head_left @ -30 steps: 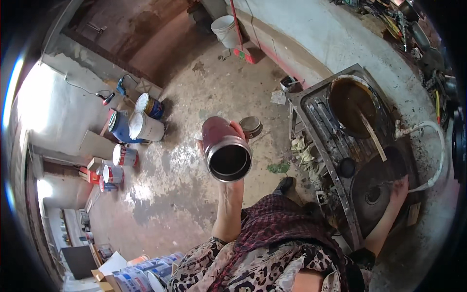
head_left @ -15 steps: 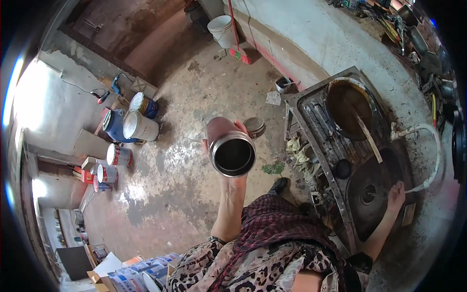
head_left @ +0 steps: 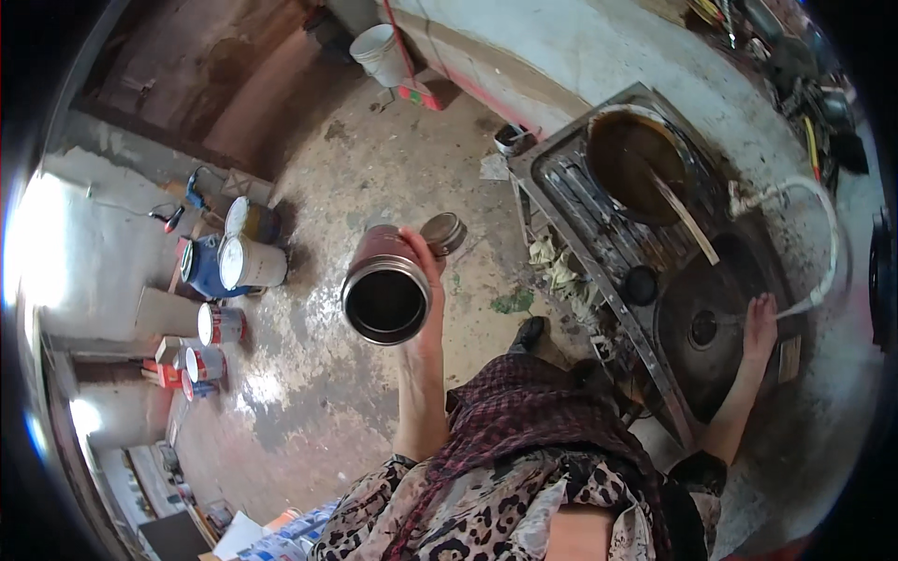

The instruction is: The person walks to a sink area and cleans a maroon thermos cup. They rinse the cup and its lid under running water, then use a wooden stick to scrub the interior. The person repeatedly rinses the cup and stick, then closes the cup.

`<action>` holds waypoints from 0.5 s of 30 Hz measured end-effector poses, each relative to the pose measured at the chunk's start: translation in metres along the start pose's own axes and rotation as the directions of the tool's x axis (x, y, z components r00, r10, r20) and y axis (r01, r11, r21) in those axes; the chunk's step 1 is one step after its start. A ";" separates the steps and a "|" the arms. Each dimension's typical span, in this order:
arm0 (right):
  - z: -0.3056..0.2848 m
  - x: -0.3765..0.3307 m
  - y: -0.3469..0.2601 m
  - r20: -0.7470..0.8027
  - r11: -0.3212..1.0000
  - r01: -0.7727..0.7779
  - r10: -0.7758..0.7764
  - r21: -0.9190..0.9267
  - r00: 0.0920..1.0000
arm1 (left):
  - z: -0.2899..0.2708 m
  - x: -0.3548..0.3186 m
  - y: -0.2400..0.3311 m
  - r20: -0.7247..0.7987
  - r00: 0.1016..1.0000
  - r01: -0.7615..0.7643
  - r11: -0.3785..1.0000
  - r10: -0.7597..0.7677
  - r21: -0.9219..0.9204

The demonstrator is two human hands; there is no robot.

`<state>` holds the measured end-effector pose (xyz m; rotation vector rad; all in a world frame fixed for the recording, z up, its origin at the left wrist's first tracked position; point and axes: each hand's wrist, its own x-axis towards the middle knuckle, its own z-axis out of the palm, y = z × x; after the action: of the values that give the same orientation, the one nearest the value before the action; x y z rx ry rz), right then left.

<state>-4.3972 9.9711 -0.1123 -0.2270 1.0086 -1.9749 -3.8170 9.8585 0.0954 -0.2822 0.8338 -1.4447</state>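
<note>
My left hand is wrapped round a reddish-brown flask, whose steel-rimmed mouth faces me. The flask's inside is dark. Beside the fingers is a round metal lid; whether it is held or attached to the flask I cannot make out. My right hand is over the right side of a dark sink basin, fingers stretched out and together. It is at the end of a pale hose, where water appears to run past it toward the drain.
On the drainboard stands a bucket of brown liquid with a wooden stick in it. A small black cup sits near the basin. Paint buckets line the left wall. A red broom leans at the back.
My left hand has moved left with the flask and the lid. My right hand's fingers have straightened at the hose end. The whole view has shifted slightly.
</note>
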 end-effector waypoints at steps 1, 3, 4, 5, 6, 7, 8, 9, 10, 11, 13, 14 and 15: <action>0.013 -0.011 0.002 0.002 0.999 0.009 -0.009 -0.034 1.000 | -0.001 0.000 -0.003 -0.042 0.999 -0.006 1.000 0.005 -0.022; 0.035 -0.032 0.004 0.007 0.995 0.027 -0.027 -0.097 1.000 | -0.001 0.000 -0.013 -0.123 0.992 -0.019 0.998 0.011 -0.059; 0.036 -0.036 0.005 -0.052 0.977 0.008 -0.020 -0.214 0.998 | -0.004 0.000 -0.018 -0.135 0.991 0.002 0.998 -0.010 -0.062; 0.033 -0.041 0.004 -0.114 0.945 -0.019 -0.019 -0.325 0.993 | -0.008 0.000 -0.023 -0.149 0.988 0.024 0.998 -0.033 -0.065; 0.028 -0.048 0.004 -0.180 0.902 -0.054 -0.027 -0.428 0.983 | -0.012 0.001 -0.029 -0.166 0.984 0.049 0.997 -0.060 -0.067; 0.022 -0.056 0.003 -0.162 0.773 -0.055 -0.063 -0.633 0.985 | -0.017 0.003 -0.033 -0.168 0.983 0.075 0.997 -0.074 -0.006; 0.036 -0.065 0.006 -0.196 0.715 -0.099 -0.055 -0.692 0.979 | -0.026 0.005 -0.037 -0.167 0.982 0.101 0.993 -0.090 0.057; 0.049 -0.076 0.002 -0.242 0.645 -0.147 -0.061 -0.750 0.968 | -0.037 0.009 -0.042 -0.180 0.977 0.137 0.984 -0.116 0.110; 0.028 -0.084 0.009 -0.049 0.611 0.062 -0.163 -0.789 0.985 | -0.051 0.010 -0.050 -0.233 0.960 0.188 0.973 -0.154 0.134; 0.046 -0.092 0.009 0.046 0.431 0.097 -0.127 -0.897 0.991 | -0.058 0.008 -0.064 -0.274 0.947 0.219 0.961 -0.168 0.170; 0.083 -0.127 0.001 0.276 0.186 0.283 -0.058 -0.941 0.959 | -0.085 0.009 -0.082 -0.402 0.892 0.321 0.917 -0.208 0.239; 0.118 -0.144 -0.006 0.405 0.125 0.402 -0.001 -0.907 0.914 | -0.103 0.002 -0.091 -0.422 0.851 0.430 0.876 -0.313 0.218; 0.150 -0.159 -0.014 0.450 0.255 0.422 0.057 -0.870 0.891 | -0.111 -0.003 -0.107 -0.459 0.790 0.531 0.828 -0.406 0.182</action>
<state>-4.2356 10.0137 0.0296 -1.4594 1.8550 -1.0803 -3.9698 9.8789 0.0868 0.0586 0.8883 -2.1353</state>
